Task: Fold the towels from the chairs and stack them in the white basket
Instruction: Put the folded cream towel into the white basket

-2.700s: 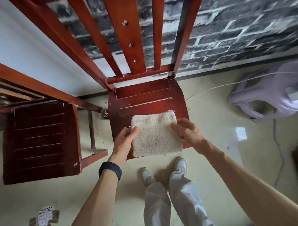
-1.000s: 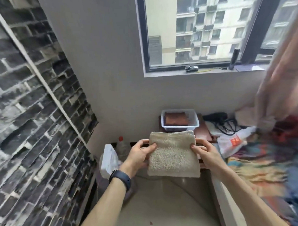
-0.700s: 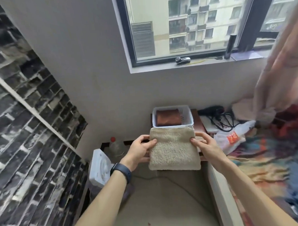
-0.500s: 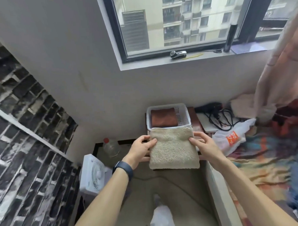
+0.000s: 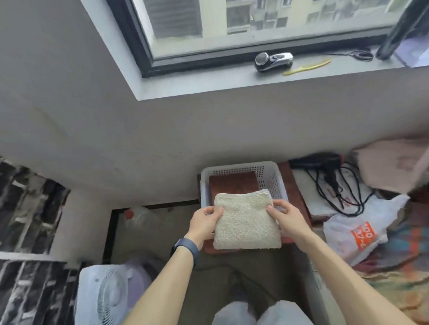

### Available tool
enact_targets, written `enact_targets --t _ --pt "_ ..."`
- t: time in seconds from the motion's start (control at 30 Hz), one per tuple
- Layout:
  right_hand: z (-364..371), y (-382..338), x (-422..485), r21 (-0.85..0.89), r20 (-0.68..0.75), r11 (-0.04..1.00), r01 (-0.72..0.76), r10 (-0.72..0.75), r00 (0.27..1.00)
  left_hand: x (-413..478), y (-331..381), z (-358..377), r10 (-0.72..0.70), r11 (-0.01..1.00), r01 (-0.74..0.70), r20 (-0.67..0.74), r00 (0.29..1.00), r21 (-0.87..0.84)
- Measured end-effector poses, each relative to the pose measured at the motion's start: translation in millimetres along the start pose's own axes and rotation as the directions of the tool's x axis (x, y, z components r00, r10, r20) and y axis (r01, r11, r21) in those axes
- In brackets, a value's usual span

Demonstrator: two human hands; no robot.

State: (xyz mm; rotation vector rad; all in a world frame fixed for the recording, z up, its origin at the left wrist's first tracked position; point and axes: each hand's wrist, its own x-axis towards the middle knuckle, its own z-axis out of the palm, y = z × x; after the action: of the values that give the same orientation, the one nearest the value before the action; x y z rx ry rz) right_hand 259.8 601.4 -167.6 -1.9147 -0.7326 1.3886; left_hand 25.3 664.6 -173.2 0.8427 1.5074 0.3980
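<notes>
left hand (image 5: 204,223): closed on left edge of folded beige towel (image 5: 246,222) | right hand (image 5: 286,217): gripping its right edge | towel: now overlaps near rim of white basket (image 5: 274,179), closer than half a second ago | basket: folded brown towel (image 5: 233,183) inside | view: tilted further down

Both arms stretched forward and slightly inward, forearms bare, a dark band round the left wrist. Left hand (image 5: 204,223) curled, thumb on top, fingers tucked beneath what was held. Right hand (image 5: 287,217) mirrored opposite, thumb over the top, fingers wrapped under. Palms faced each other, level, well ahead of the pale-trousered knees.
</notes>
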Motion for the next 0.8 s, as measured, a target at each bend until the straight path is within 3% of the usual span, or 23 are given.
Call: enact_targets --t 0.23,0.37,0.53,0.63,0.73,0.8 --pt "21 -17 92 -0.097 -0.035 0.995 -0.004 0.001 0.999 92 26 7 0.051 0.976 -0.03 -0.095 0.994 0.214" --pt "29 -14 137 -0.133 -0.027 0.991 -0.026 0.023 0.999 126 34 14 0.07 0.964 -0.035 -0.123 0.99 0.264" --pt "36 -6 169 -0.256 -0.001 0.966 -0.046 0.047 0.999 149 25 22 -0.016 0.934 0.079 -0.178 0.984 0.35" --pt "40 -2 174 -0.266 -0.02 0.963 -0.053 0.05 0.999 147 25 26 -0.004 0.945 0.073 -0.211 0.977 0.318" --pt "44 -1 169 -0.246 -0.078 0.967 -0.072 0.055 0.995 139 23 32 0.063 0.95 0.022 -0.262 0.963 0.312" --pt "48 0 159 -0.347 -0.22 0.938 -0.012 -0.069 0.973 129 15 38 0.265 0.864 -0.062 -0.345 0.901 0.5"
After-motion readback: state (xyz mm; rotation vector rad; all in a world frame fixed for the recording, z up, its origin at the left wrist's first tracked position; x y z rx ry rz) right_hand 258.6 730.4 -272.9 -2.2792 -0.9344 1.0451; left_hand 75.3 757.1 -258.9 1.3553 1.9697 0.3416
